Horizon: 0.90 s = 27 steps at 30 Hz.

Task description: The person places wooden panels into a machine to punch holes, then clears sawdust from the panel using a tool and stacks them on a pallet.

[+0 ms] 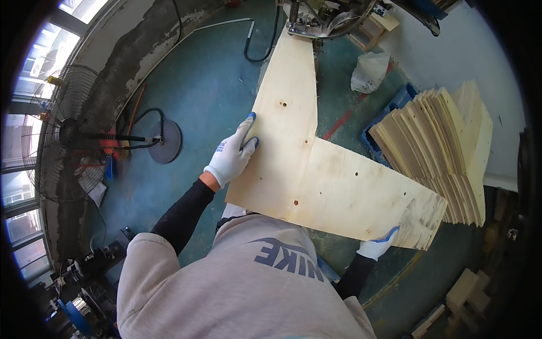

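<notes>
A large L-shaped plywood panel (333,181) lies across in front of my body, with several small holes or knots in it. Its narrow far end reaches under the metal head of a machine (307,25). My left hand (232,150), in a white glove with blue fingertips, grips the panel's left edge, thumb and a finger on top. At the near edge of the right arm of the panel, my right hand (379,246) holds on with its thumb on the upper face; its other fingers are hidden beneath the wood.
A stack of similar cut plywood panels (435,152) leans on a blue crate (403,99) at right. Beyond it lies a white sack (370,72). A large floor fan (70,133) on a round base (165,142) stands left. Wood blocks (466,288) sit lower right, machinery (90,299) lower left.
</notes>
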Motion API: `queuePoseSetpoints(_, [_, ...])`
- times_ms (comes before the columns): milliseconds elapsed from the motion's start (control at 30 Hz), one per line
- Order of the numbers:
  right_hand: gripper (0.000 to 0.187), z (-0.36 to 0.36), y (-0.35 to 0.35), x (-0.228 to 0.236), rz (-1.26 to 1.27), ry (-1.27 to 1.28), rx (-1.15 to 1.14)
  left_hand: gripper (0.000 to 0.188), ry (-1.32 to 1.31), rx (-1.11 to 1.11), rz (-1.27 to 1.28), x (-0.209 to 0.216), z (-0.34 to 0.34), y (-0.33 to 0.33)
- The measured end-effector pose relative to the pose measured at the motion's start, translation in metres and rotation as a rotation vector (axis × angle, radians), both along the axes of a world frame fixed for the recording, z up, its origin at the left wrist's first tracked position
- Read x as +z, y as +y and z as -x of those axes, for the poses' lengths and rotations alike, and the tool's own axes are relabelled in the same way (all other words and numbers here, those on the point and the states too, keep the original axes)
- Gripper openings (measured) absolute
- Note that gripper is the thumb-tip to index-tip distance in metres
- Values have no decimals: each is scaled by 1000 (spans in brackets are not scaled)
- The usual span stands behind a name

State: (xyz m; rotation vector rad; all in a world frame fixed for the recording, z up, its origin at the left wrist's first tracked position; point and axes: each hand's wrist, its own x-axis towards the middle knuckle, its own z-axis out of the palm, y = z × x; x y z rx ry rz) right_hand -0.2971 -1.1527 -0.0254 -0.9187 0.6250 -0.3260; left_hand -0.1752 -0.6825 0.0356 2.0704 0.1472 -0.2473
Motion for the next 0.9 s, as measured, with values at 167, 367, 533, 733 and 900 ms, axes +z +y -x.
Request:
queuePoseSetpoints(167, [64,-3,1,-18,-159,-16,-46,59,-49,70,98,-49,36,-7])
queuePoseSetpoints(367, [67,-12,4,-26,-159,12,-124,60,-52,75,118,-70,31,-7])
queuePoseSetpoints(533, [68,-16,11,-18,-153,78,-166,59,-56,79,143,-71,33,-6])
queuePoseSetpoints(733, [65,5,-9,-36,54,-72,-20,61,-124,61,141,-57,35,-5])
queuePoseSetpoints(900, [63,-8,56,-5,-195,-233,-31,62,-52,145,320,-27,37,-14])
